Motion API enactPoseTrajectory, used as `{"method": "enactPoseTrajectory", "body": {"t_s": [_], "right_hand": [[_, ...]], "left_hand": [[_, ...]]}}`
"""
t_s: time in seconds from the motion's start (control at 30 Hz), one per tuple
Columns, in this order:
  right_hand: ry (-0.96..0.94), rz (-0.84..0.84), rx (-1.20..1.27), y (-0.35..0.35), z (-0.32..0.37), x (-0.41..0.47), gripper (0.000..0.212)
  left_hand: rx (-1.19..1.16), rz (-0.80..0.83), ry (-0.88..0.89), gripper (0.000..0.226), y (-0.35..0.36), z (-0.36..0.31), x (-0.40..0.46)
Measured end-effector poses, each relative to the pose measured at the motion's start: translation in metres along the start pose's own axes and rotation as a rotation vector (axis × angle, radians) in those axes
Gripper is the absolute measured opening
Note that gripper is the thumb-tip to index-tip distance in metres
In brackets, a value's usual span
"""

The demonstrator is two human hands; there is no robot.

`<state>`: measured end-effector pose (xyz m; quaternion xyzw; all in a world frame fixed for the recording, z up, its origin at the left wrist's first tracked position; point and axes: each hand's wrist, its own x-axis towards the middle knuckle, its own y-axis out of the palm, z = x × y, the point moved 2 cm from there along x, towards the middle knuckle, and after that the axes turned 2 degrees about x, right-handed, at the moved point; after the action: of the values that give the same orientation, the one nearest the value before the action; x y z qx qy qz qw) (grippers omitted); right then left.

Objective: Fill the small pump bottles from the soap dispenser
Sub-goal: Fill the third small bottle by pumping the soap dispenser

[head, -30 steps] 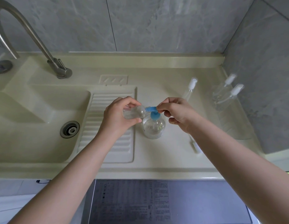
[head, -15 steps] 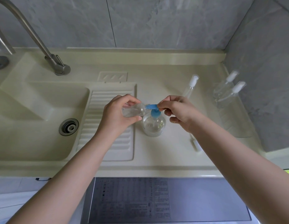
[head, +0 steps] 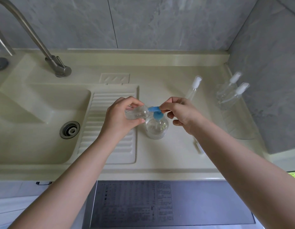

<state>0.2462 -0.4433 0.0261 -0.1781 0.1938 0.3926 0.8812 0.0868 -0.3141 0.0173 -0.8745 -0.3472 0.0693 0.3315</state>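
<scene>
faucet spout cut off top-left, pump tube partly behind right forearm

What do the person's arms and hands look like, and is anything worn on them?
Both arms are bare right up to the picture's lower edge: no sleeves show. The left hand and the right hand wear no gloves. No ring, watch or bracelet is visible on fingers or wrists, and no markings. Fingernails look short and unpainted.

you're at a home laundry or utility sink: a cream moulded basin with a built-in ribbed washboard, a steel tap, grey marbled wall tiles, and an appliance top beneath.
</scene>
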Motion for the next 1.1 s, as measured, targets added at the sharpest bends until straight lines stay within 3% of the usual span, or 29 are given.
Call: {"method": "enactPoseTrajectory", "body": {"t_s": [0.6, 1.1], "right_hand": [[0.021, 0.011, 0.072, -0.0016, 0.0002, -0.0002, 0.011], [-0.022, -0.022, 0.005, 0.0002, 0.0017, -0.0042, 0.018]], "left_hand": [[-0.018, -0.002, 0.015, 0.045, 0.001, -0.001, 0.0004], [-0.012, -0.01, 0.043, 0.046, 0.0007, 0.0006, 0.0008]]}}
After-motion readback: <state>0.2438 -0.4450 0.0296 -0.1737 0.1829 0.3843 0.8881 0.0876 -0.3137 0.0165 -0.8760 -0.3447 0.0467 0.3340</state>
